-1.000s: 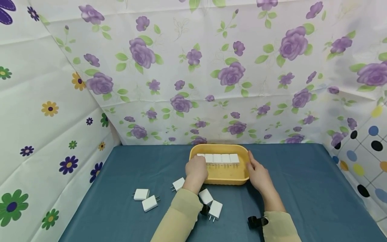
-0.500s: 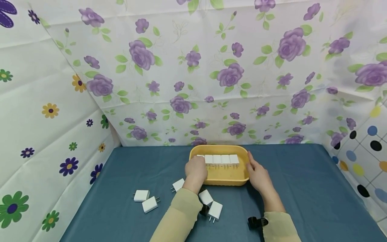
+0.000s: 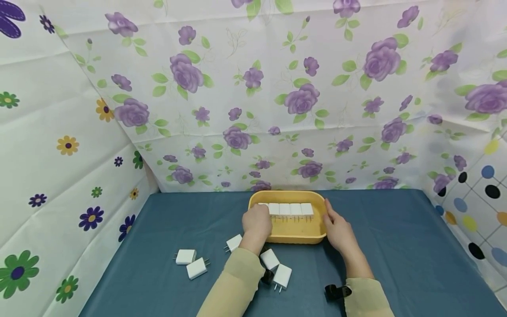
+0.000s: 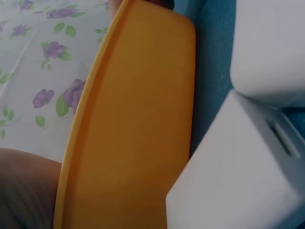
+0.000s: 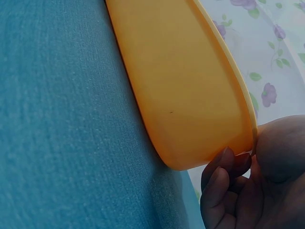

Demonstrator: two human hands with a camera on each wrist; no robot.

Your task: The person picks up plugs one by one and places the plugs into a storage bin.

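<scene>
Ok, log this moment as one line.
yellow tray: on blue tabletop | left hand: at left end, fingertips hidden | right hand: grips right end | white chargers: row inside, five seen outside

The tray (image 3: 295, 239) looks like smooth yellow plastic with a soft satin finish. The white adapters (image 3: 284, 209) inside it and the loose adapters (image 3: 282, 276) in front of it look like smooth, hard plastic, with thin metal prongs (image 3: 275, 286). Under the tray lies matt blue cloth (image 3: 396, 246) (up close, its weave looks finely rough). Behind the tray, the flowered sheet (image 3: 253, 114) is smooth and lightly creased; nearer than the tray, the sleeves (image 3: 369, 297) are matt cloth
</scene>
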